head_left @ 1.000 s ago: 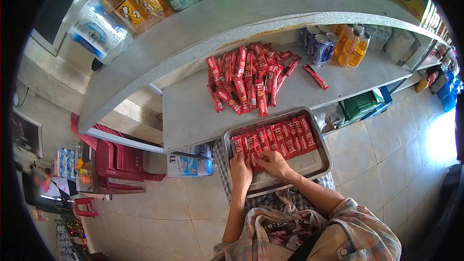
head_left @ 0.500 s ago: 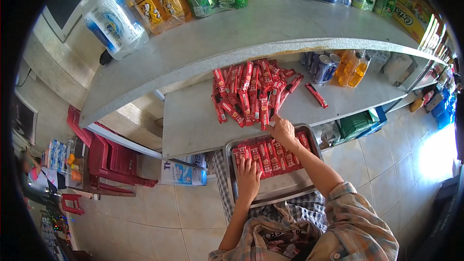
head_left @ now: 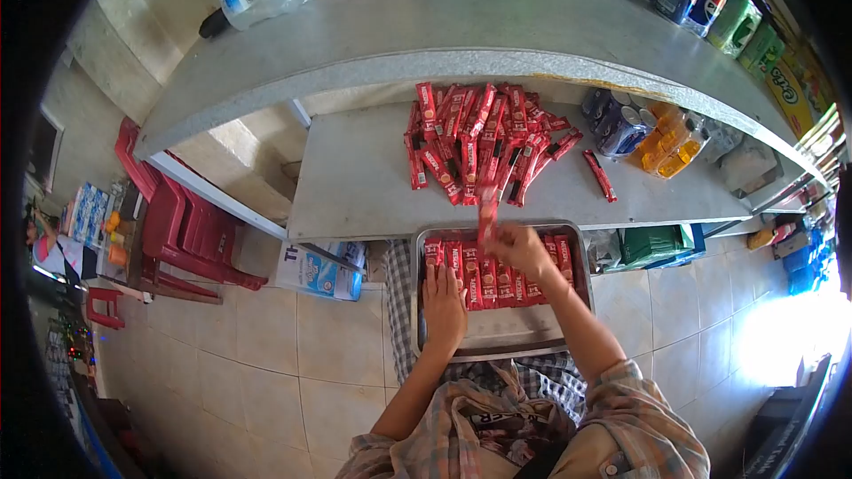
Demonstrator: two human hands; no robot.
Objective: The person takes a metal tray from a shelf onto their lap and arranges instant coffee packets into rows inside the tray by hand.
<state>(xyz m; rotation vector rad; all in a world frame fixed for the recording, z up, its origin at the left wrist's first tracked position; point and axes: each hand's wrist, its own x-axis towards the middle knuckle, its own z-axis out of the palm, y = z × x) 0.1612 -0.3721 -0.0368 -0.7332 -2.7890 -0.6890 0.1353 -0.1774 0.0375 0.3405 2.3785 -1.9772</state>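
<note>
A red Nescafé coffee sachet (head_left: 486, 211) is pinched in my right hand (head_left: 525, 253), upright and slightly blurred, above the back part of a metal tray (head_left: 497, 339). Inside the tray lies a row of red coffee sachets (head_left: 504, 288), side by side. My left hand (head_left: 444, 312) lies flat with fingers stretched out over the sachets at the row's left end. Behind the tray, a loose heap of the same sachets (head_left: 475, 137) covers part of the grey shelf (head_left: 355, 182). One single sachet (head_left: 600, 176) lies apart to the right.
Shrink-wrapped cans (head_left: 619, 124) and orange drink bottles (head_left: 672, 144) stand right of the heap. An upper shelf (head_left: 444, 27) with bottles and cans overhangs it. Red plastic chairs (head_left: 191, 231) stand at left, near a blue-and-white carton (head_left: 324, 270). Checkered cloth (head_left: 399, 302) lies under the tray.
My right hand has drawn a sachet from the heap's front edge back toward the tray. My left hand stays on the row. The camera view has shifted, showing less of the upper bottles.
</note>
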